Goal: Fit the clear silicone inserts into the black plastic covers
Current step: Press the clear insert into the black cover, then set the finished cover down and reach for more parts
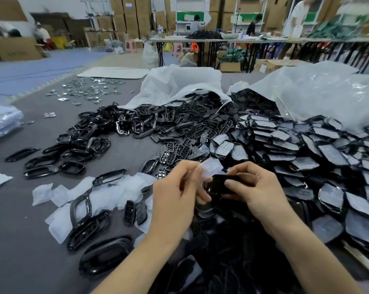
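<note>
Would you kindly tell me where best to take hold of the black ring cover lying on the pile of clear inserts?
Pinch one long rail of the black ring cover, coming from above. It is an open loop lying nearly flat on the clear inserts, so one of your fingers can probably drop through the opening while the thumb closes on the outer rim.

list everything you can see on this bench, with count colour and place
clear silicone insert: one, clear, pinched above the cover
black plastic cover: one, black, held at centre
loose inserts: many, clear, table front left
loose covers: many, black, centre
black frames: many, glossy black, left and centre
fitted covers: many, black with clear faces, heaped right
plastic bags: two, whitish, behind the heaps
silver discs: many, silver, far left
table: one, grey
left hand: one, centre, pinches the insert
right hand: one, centre, grips the cover
</note>
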